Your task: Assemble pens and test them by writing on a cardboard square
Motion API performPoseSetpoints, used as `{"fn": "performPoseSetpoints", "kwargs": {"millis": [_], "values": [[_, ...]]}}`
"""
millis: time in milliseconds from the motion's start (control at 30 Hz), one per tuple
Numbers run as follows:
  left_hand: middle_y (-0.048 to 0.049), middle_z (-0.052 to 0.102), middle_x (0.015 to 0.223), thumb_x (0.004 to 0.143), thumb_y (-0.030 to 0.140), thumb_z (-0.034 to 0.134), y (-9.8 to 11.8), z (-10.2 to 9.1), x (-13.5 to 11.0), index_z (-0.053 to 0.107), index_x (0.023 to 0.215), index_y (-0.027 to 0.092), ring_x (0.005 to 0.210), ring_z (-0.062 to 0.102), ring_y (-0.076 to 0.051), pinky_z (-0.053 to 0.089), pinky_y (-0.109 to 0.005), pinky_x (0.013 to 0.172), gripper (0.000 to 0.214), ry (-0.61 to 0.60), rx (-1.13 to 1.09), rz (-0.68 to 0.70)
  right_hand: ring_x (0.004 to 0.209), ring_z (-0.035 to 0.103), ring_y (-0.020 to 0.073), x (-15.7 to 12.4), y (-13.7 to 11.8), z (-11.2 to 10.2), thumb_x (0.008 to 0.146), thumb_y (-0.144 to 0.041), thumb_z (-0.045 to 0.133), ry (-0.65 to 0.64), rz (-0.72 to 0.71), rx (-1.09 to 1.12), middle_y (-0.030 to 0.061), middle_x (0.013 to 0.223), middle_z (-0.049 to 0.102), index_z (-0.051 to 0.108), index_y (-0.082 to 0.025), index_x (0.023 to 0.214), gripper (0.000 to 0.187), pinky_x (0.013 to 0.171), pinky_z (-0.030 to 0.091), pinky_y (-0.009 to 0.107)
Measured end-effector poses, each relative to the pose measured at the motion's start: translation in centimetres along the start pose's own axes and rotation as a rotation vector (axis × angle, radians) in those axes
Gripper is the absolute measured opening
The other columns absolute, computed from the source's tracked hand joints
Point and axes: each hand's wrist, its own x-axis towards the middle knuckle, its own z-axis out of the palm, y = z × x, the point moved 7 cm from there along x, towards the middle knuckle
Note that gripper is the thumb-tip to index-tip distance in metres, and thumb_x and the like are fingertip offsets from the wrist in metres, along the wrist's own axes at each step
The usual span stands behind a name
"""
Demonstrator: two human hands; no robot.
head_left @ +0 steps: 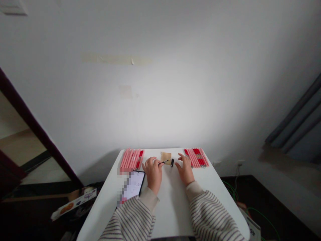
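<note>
My left hand (152, 171) rests on the white table (173, 207), its fingers pinched on a thin black stick-like tool (164, 162) whose tip points right. A small black cap or piece (172, 162) lies just right of that tip. My right hand (185, 169) lies on the table with fingers spread, holding nothing, close to that black piece. Behind both hands sits a small tan piece of paper or card (165, 156). A row of pink and red pens (131, 159) lies at the far left, another row (197, 157) at the far right.
A phone (134, 184) with a lit screen lies by my left wrist. The table stands against a white wall. On the floor are a printed box (74, 204) at left and green cables (234, 190) at right; a grey curtain (298, 127) hangs at far right.
</note>
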Motion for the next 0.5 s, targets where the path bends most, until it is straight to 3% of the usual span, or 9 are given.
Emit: {"fn": "performPoseSetpoints", "kwargs": {"millis": [200, 500], "values": [[-0.0071, 0.059, 0.110, 0.083, 0.030, 0.055, 0.0, -0.3, 0.0, 0.065, 0.086, 0.022, 0.109, 0.048, -0.025, 0.032, -0.049, 0.097, 0.013, -0.003, 0.048, -0.023, 0.098, 0.044, 0.0247, -0.3, -0.5, 0.4, 0.082, -0.023, 0.060, -0.087, -0.031, -0.142, 0.0064, 0.100, 0.057, 0.069, -0.028, 0.099, 0.020, 0.090, 0.039, 0.043], [-0.0073, 0.059, 0.112, 0.083, 0.031, 0.054, -0.3, -0.1, 0.0, 0.067, 0.086, 0.022, 0.110, 0.047, -0.027, 0.031, -0.049, 0.098, 0.015, -0.010, 0.079, -0.039, 0.105, 0.040, 0.0258, -0.5, -1.7, 1.1, 0.080, -0.021, 0.066, -0.198, -0.057, -0.233, 0.0056, 0.110, 0.056, 0.074, -0.037, 0.093, 0.022, 0.090, 0.038, 0.043]]}}
